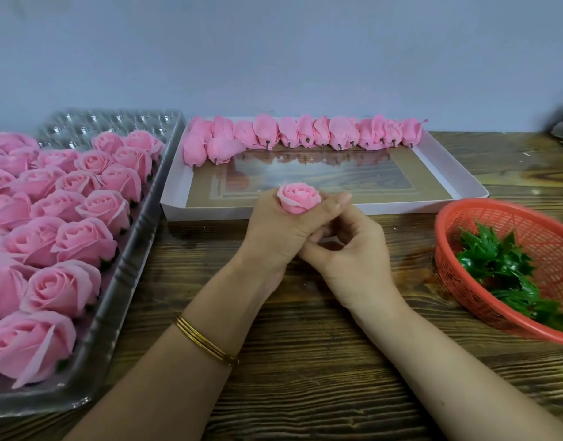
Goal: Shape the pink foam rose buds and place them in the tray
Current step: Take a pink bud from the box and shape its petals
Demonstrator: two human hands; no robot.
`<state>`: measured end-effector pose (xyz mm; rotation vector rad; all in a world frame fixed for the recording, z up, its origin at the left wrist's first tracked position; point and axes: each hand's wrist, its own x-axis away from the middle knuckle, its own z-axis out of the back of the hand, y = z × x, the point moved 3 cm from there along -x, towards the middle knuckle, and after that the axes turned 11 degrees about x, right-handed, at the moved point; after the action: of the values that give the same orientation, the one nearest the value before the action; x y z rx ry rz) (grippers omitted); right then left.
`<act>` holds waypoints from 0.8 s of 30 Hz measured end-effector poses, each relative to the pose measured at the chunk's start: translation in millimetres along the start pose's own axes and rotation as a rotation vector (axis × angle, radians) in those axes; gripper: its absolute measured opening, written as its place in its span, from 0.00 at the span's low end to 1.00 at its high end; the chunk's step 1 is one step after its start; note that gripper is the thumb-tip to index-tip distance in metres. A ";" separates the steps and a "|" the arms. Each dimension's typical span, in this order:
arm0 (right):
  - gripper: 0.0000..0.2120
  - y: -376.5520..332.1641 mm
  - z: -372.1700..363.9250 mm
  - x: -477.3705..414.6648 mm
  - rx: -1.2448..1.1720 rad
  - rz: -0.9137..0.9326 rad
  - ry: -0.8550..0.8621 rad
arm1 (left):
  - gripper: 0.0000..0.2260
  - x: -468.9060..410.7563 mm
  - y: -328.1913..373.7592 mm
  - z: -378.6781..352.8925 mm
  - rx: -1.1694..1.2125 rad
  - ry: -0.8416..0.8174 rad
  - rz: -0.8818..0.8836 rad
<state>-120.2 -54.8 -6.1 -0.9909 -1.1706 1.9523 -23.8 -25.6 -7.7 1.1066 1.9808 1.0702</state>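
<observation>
1 head-worn view — forward and down, close over the table.

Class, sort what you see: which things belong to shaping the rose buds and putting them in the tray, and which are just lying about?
In the job: rose bud, left hand, right hand, white tray, row of buds, plastic tray, open roses.
Lying about: red basket, green leaves.
</observation>
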 end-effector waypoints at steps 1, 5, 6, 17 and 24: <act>0.24 0.1 0.6 -0.2 -0.004 0.002 0.003 | 0.14 -0.2 -0.1 0.7 0.000 -0.010 0.010; 0.25 1.7 1.8 -2.7 -0.027 -0.004 -0.007 | 0.12 -2.7 -0.5 5.6 -0.008 -0.087 0.071; 0.24 2.0 1.8 -3.6 -0.041 -0.008 -0.016 | 0.14 -3.6 -0.6 7.3 -0.009 -0.103 0.085; 0.10 2.3 -0.1 -2.8 -0.217 -0.100 -0.175 | 0.22 -4.0 5.1 14.1 -0.035 -0.170 0.160; 0.14 5.7 -0.9 -3.4 -0.241 -0.127 -0.148 | 0.22 -2.6 4.3 10.0 -0.005 -0.095 0.135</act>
<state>-118.5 -59.4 -10.7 -0.8780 -1.5428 1.8395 -12.9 -23.0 -8.3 1.2804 1.8498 1.0699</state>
